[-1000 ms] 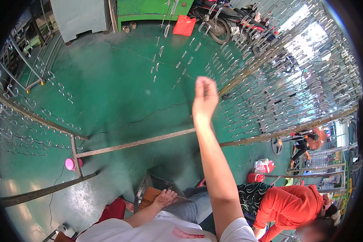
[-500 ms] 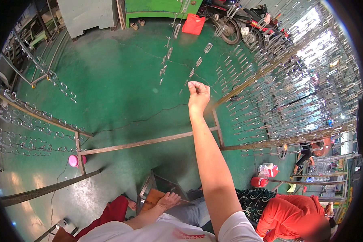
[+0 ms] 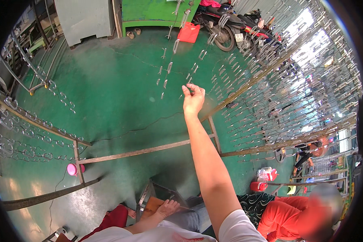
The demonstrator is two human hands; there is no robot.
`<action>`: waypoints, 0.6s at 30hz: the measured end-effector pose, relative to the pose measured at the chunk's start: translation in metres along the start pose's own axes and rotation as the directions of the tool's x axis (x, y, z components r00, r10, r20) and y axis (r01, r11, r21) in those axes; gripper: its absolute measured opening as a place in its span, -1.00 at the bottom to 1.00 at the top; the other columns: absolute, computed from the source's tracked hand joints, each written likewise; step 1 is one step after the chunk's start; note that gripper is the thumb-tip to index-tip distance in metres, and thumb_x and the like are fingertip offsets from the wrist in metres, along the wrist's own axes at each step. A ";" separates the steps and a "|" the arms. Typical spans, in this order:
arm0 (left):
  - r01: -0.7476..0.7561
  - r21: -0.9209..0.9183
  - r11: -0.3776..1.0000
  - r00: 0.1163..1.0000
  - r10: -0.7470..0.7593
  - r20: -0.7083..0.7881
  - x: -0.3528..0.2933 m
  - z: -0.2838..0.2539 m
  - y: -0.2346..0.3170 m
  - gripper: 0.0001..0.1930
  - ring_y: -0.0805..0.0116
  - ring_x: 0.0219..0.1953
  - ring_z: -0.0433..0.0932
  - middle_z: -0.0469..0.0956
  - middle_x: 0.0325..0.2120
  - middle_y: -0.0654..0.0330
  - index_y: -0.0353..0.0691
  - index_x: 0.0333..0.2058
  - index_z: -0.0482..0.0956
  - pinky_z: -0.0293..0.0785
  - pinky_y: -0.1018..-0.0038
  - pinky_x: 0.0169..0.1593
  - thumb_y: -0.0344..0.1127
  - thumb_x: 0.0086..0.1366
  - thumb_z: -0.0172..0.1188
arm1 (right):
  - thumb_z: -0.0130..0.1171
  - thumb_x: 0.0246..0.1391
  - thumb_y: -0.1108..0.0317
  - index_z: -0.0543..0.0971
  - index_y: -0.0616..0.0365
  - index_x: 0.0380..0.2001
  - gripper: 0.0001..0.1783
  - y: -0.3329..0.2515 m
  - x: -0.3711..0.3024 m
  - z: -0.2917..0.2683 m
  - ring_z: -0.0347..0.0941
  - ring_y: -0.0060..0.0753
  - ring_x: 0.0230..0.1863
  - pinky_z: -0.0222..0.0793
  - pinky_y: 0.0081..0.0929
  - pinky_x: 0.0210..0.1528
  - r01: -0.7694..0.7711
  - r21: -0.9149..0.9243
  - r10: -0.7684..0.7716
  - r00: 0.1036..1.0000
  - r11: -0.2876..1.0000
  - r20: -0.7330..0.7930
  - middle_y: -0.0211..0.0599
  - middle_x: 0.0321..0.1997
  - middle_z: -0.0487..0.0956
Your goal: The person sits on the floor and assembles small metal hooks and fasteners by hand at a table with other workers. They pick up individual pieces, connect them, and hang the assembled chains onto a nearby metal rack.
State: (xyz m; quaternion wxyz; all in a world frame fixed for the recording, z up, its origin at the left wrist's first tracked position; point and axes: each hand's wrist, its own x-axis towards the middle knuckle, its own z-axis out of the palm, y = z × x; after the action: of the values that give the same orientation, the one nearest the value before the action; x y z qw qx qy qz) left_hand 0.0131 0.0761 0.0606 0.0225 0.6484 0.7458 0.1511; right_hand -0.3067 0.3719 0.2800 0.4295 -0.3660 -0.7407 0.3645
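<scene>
My right hand [image 3: 194, 101] is raised over the green floor, with thumb and curled fingers slightly apart and nothing visible between them. Just above its fingertips hangs a strand of long metal links [image 3: 195, 68]. A second such strand [image 3: 169, 67] dangles to its left. Low in the view, my left hand [image 3: 168, 209] lies flat with fingers spread, near my lap. Its fingers are beside a brown flat piece [image 3: 152, 206], which rests by a dark metal frame [image 3: 146, 196]; whether they touch it is hard to tell.
Many hanging link strands [image 3: 286, 97] crowd the right, along metal rails [image 3: 250, 84]. More strands [image 3: 24, 133] hang at left. A crossbar [image 3: 137, 153] spans the middle. A person in red [image 3: 282, 213] is close at right. Motorcycles [image 3: 229, 32] and a red bag [image 3: 189, 32] stand far off.
My right thumb and fingers have parted from a pinch at the strand's lower end. The hanging strands have shifted, and the whole view has tilted slightly. My left hand stays low, its fingers more spread.
</scene>
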 end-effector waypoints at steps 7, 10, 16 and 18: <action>-0.015 -0.006 1.000 0.999 0.015 0.041 0.000 -0.001 -0.001 -0.71 0.44 -0.36 0.37 0.33 -0.49 0.35 0.01 -0.39 0.39 0.22 0.45 -0.30 0.09 0.19 0.03 | 0.38 -0.16 0.37 0.65 0.06 -0.42 -0.84 -0.005 -0.008 0.001 0.28 -0.55 -0.51 0.32 -0.54 -0.41 -0.014 0.034 0.014 1.000 0.999 -0.020 -0.44 -0.37 0.42; -0.008 -0.019 1.000 1.000 0.008 0.000 0.000 -0.001 -0.001 -0.70 0.43 -0.35 0.37 0.33 -0.49 0.34 0.01 -0.38 0.38 0.22 0.44 -0.29 0.09 0.19 0.03 | 0.36 -0.13 0.35 0.64 0.02 -0.44 -0.87 -0.002 -0.014 -0.004 0.33 -0.50 -0.52 0.32 -0.43 -0.39 0.024 0.062 -0.023 1.000 0.998 -0.018 -0.44 -0.37 0.43; -0.013 0.004 1.000 0.999 0.013 0.037 -0.001 -0.001 0.000 -0.71 0.43 -0.33 0.37 0.35 -0.45 0.36 0.01 -0.35 0.39 0.22 0.41 -0.26 0.08 0.19 0.04 | 0.35 -0.13 0.37 0.64 0.06 -0.42 -0.86 0.001 -0.021 -0.022 0.34 -0.46 -0.46 0.31 -0.46 -0.39 0.113 0.132 -0.114 0.993 0.985 0.003 -0.37 -0.37 0.42; -0.010 0.014 1.000 1.000 0.009 0.012 -0.001 -0.001 0.000 -0.71 0.43 -0.32 0.37 0.36 -0.44 0.36 0.02 -0.33 0.39 0.22 0.41 -0.25 0.08 0.19 0.03 | 0.35 -0.14 0.38 0.64 0.07 -0.42 -0.86 -0.001 -0.023 -0.028 0.35 -0.43 -0.44 0.32 -0.46 -0.37 0.138 0.181 -0.139 0.990 0.974 -0.007 -0.36 -0.37 0.42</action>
State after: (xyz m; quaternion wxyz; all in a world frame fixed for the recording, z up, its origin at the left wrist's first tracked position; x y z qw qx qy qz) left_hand 0.0126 0.0754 0.0614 0.0219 0.6529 0.7436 0.1422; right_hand -0.2733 0.3578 0.2821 0.4831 -0.2720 -0.7296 0.4004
